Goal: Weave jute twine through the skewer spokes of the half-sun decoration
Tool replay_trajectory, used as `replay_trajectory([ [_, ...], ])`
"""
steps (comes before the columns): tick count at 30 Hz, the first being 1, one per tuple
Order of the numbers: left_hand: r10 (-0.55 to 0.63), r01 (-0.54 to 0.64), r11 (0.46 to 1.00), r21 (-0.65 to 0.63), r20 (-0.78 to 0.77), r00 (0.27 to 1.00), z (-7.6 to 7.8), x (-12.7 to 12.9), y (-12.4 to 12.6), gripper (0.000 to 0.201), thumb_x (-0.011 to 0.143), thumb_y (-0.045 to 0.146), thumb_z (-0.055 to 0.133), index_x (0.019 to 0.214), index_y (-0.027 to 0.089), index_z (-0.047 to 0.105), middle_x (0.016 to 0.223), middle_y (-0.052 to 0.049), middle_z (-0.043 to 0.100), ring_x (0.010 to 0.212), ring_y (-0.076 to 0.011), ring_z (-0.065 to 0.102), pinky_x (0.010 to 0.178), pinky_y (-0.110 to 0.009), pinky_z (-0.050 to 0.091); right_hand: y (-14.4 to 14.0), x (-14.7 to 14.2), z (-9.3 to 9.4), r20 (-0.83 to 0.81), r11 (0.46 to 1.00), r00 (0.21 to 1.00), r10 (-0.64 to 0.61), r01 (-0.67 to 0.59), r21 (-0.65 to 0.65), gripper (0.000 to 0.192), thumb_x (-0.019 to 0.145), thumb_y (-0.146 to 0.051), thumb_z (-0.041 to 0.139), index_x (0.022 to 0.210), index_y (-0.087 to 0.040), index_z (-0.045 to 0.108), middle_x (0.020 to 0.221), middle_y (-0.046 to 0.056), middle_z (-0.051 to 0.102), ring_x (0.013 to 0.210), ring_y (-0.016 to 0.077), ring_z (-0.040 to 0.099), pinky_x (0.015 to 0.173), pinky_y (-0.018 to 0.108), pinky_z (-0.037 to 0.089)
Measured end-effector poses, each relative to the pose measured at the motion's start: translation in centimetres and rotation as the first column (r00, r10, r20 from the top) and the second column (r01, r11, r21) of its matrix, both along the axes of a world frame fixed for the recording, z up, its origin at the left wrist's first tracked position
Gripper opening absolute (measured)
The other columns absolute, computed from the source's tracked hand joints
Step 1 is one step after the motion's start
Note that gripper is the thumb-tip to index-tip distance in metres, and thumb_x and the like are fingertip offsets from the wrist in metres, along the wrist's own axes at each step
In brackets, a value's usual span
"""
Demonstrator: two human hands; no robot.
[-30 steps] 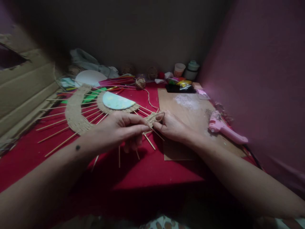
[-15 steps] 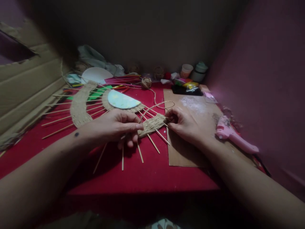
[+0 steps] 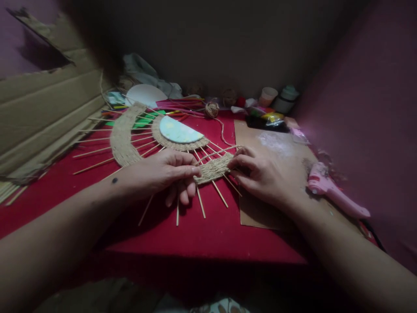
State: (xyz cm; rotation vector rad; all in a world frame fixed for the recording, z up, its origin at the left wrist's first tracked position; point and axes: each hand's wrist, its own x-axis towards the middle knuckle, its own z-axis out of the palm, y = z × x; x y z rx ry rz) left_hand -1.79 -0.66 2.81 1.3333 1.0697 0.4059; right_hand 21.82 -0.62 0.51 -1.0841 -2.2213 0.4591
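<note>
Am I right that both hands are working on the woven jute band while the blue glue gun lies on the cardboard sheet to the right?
Not quite: the glue gun is pink, not blue, as the head view shows. The rest holds: the left hand and right hand are both at the woven jute band, and the gun lies on the cardboard sheet to the right.

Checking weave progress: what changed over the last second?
The right hand pulled the twine loop out and drew it flat; the loop seen earlier is gone and the strand lies snug along the woven band. The left hand still pinches the band. Sticks and glue gun unchanged.
</note>
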Motion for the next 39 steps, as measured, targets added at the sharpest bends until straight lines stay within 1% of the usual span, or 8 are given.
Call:
replay_trajectory([
  [5, -0.029, 0.029, 1.0, 0.011, 0.006, 1.0, -0.1, 0.1, 0.0, 0.024, 0.085, 0.039, 0.058, 0.078, 0.017, 0.049, 0.064, -0.004, 0.068, 0.048, -0.0146, 0.065, 0.032, -0.015, 0.041, 0.2, -1.6, 1.2, 0.054, 0.986, 0.987, 0.151, -0.147, -0.075, 0.014, 0.083, -0.01, 0.057, 0.079, -0.02, 0.066, 0.086, 0.003, 0.058, 0.082, 0.0144, 0.055, 0.074, 0.029, 0.046],
  [11, -0.086, 0.087, 0.996, 0.024, -0.013, 0.996, -0.1, -0.1, 0.1, 0.026, 0.088, 0.04, 0.054, 0.08, 0.016, 0.052, 0.066, -0.007, 0.069, 0.051, -0.0164, 0.067, 0.034, -0.016, 0.044, 1.1, -3.0, 1.1, 0.171, 0.969, 0.96, 0.223, -0.199, -0.147, 0.018, 0.078, -0.003, 0.06, 0.076, -0.018, 0.069, 0.08, 0.002, 0.06, 0.074, 0.0126, 0.054, 0.07, 0.027, 0.044],
  [19, -0.147, 0.147, 0.979, 0.141, -0.01, 0.989, 0.3, -0.4, 0.1, 0.029, 0.088, 0.039, 0.053, 0.079, 0.013, 0.06, 0.069, -0.007, 0.069, 0.056, -0.0146, 0.065, 0.043, -0.019, 0.047, 0.7, -2.7, -0.2, 0.112, 0.965, 0.959, 0.261, -0.259, -0.031, 0.021, 0.078, -0.001, 0.056, 0.078, -0.018, 0.069, 0.084, 0.005, 0.065, 0.083, 0.016, 0.058, 0.081, 0.032, 0.047],
  [22, -0.097, 0.135, 0.92, 0.367, -0.122, 0.988, 0.9, -0.5, -0.4, 0.025, 0.085, 0.035, 0.057, 0.078, 0.013, 0.066, 0.068, -0.003, 0.067, 0.058, -0.0113, 0.061, 0.05, -0.018, 0.047, 0.5, -2.5, -0.4, 0.107, 0.958, 0.954, 0.281, -0.286, 0.032, 0.018, 0.078, -0.004, 0.058, 0.077, -0.018, 0.069, 0.086, 0.006, 0.066, 0.086, 0.0174, 0.059, 0.081, 0.034, 0.048],
  [25, 0.023, 0.11, 0.788, 0.605, -0.208, 0.978, 1.0, -0.5, -1.2, 0.021, 0.083, 0.032, 0.059, 0.079, 0.015, 0.071, 0.071, -0.001, 0.064, 0.065, -0.0098, 0.057, 0.056, -0.018, 0.045, 0.4, -2.4, -0.8, 0.085, 0.959, 0.958, 0.275, -0.279, 0.042, 0.013, 0.079, -0.009, 0.061, 0.079, -0.018, 0.07, 0.085, 0.006, 0.067, 0.085, 0.0178, 0.059, 0.081, 0.035, 0.049],
  [28, 0.097, 0.093, 0.72, 0.688, -0.231, 0.968, 0.2, -0.6, -2.3, 0.02, 0.084, 0.031, 0.058, 0.084, 0.018, 0.073, 0.074, 0.0, 0.064, 0.068, -0.0095, 0.056, 0.061, -0.019, 0.044, 0.4, -2.6, -1.4, 0.042, 0.962, 0.964, 0.263, -0.265, 0.065, 0.011, 0.079, -0.011, 0.062, 0.079, -0.018, 0.07, 0.08, 0.006, 0.067, 0.081, 0.0175, 0.06, 0.078, 0.034, 0.05],
  [35, 0.106, -0.062, 0.863, 0.502, -0.061, 0.992, -0.9, -0.1, -5.5, 0.02, 0.087, 0.027, 0.056, 0.074, 0.015, 0.066, 0.059, 0.002, 0.062, 0.053, -0.0078, 0.057, 0.049, -0.015, 0.044, 0.0, -3.2, -2.0, 0.006, 0.973, 0.978, 0.207, -0.207, 0.1, 0.009, 0.079, -0.012, 0.063, 0.075, -0.017, 0.069, 0.081, 0.006, 0.065, 0.076, 0.0157, 0.058, 0.072, 0.031, 0.049],
  [39, 0.158, -0.152, 0.892, 0.426, 0.02, 0.987, -1.3, 0.5, -7.3, 0.017, 0.088, 0.025, 0.056, 0.077, 0.015, 0.065, 0.06, 0.002, 0.061, 0.05, -0.0074, 0.057, 0.044, -0.014, 0.043, 0.0, -3.2, -1.7, 0.026, 0.968, 0.975, 0.222, -0.224, 0.116, 0.013, 0.08, -0.011, 0.061, 0.071, -0.016, 0.067, 0.078, 0.005, 0.062, 0.074, 0.0149, 0.055, 0.069, 0.031, 0.046],
])
